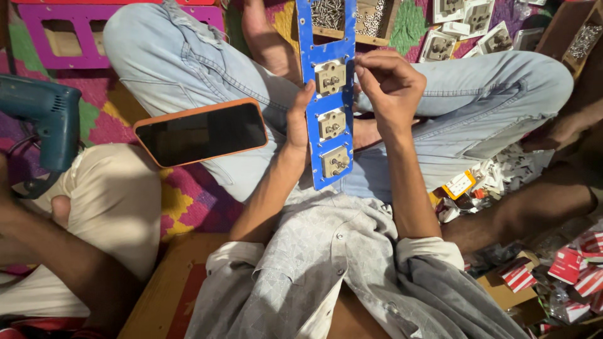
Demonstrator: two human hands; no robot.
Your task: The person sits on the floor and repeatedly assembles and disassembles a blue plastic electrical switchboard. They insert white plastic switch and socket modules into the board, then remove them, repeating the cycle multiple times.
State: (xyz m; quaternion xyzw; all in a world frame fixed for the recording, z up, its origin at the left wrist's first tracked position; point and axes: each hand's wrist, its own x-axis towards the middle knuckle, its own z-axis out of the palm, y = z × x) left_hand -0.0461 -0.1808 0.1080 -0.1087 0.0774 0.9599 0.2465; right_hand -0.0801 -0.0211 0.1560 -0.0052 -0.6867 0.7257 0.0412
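Both hands grip flat blue panel — three beige sockets.

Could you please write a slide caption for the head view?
Left hand steadies a blue plate; right hand works at its edge.

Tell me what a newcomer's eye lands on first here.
The long blue panel at centre, three beige switch modules set in its cutouts, held upright between the left hand and right hand. Next, an orange-cased phone lying dark on the left knee, and a teal drill at far left.
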